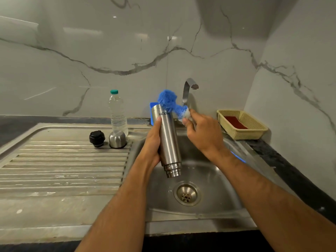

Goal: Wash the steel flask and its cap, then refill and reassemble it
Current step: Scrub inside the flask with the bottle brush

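My left hand (153,142) grips the steel flask (168,140) round its body, upside down over the sink basin (214,179), its threaded open mouth pointing down toward me. My right hand (201,131) pinches a blue fluffy scrubber (168,100) whose head lies against the flask's upturned base. On the draining board (63,170) to the left stand the black inner stopper (97,138) and the steel cup cap (117,139), both apart from my hands.
A clear plastic water bottle (117,113) with a green lid stands behind the steel cap. The tap (189,88) rises behind the flask. A blue holder (152,111) stands at the wall. A yellow basket (241,124) with a red pad sits at the right.
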